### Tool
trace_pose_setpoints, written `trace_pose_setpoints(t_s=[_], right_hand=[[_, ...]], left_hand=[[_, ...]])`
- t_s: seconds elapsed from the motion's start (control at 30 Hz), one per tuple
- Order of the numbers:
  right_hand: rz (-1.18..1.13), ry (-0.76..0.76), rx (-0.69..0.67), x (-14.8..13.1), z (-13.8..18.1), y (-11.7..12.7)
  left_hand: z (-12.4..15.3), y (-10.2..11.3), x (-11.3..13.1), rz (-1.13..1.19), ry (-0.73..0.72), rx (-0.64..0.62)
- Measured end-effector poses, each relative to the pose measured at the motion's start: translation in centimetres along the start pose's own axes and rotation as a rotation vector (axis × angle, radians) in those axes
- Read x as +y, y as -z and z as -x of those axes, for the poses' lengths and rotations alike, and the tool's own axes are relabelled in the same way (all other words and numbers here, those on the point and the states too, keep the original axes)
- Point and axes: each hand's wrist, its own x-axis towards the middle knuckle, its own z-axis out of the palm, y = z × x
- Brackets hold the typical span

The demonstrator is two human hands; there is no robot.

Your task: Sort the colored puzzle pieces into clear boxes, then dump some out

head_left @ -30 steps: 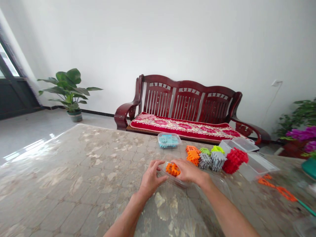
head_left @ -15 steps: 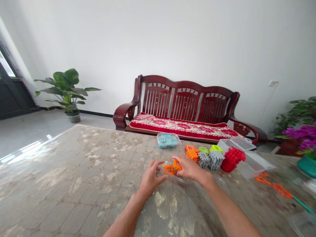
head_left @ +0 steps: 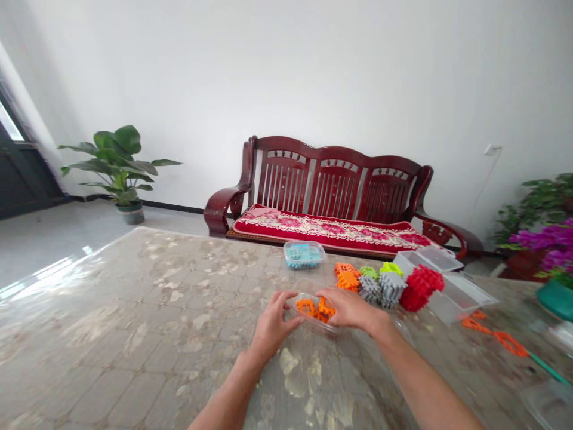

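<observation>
A small clear plastic box (head_left: 299,298) with orange interlocking pieces (head_left: 308,307) in it sits on the patterned table (head_left: 147,316). My left hand (head_left: 274,324) curls round the box's left side and holds it. My right hand (head_left: 348,307) reaches over the box from the right, fingers bent down on the orange pieces inside it. Just behind lie stacks of loose pieces: orange (head_left: 348,276), green (head_left: 369,272), grey (head_left: 385,289) and red (head_left: 421,288).
A closed clear box of light blue pieces (head_left: 304,254) stands further back. Open clear containers (head_left: 452,285) lie at the right, with orange-handled scissors (head_left: 496,337) beside them. Beyond the table stand a red wooden sofa (head_left: 333,203) and potted plants (head_left: 117,167).
My right hand has pressed the orange pieces lower into the clear box. The left hand has kept its hold on the box's side. The view has shifted slightly.
</observation>
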Motion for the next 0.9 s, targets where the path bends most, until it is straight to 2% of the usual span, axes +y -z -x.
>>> trace_pose_setpoints(t_s=[0.13,0.3,0.63,0.9], right_hand=[[-0.03,-0.022,-0.005,0.2,0.6,0.7],[-0.045,-0.001,0.033,0.7,0.9,0.2],[-0.182,0.13,0.248,-1.7,-2.7,-2.2],[-0.231,0.133,0.23,-1.2,-2.8,-2.3]], left_hand=[[0.0,0.0,0.0,-0.004,0.0,0.0],[0.0,0.0,0.0,-0.011,0.011,-0.007],[-0.1,-0.1,-0.1,-0.038,0.009,-0.013],[0.1,-0.1,0.0,-0.035,0.004,-0.024]])
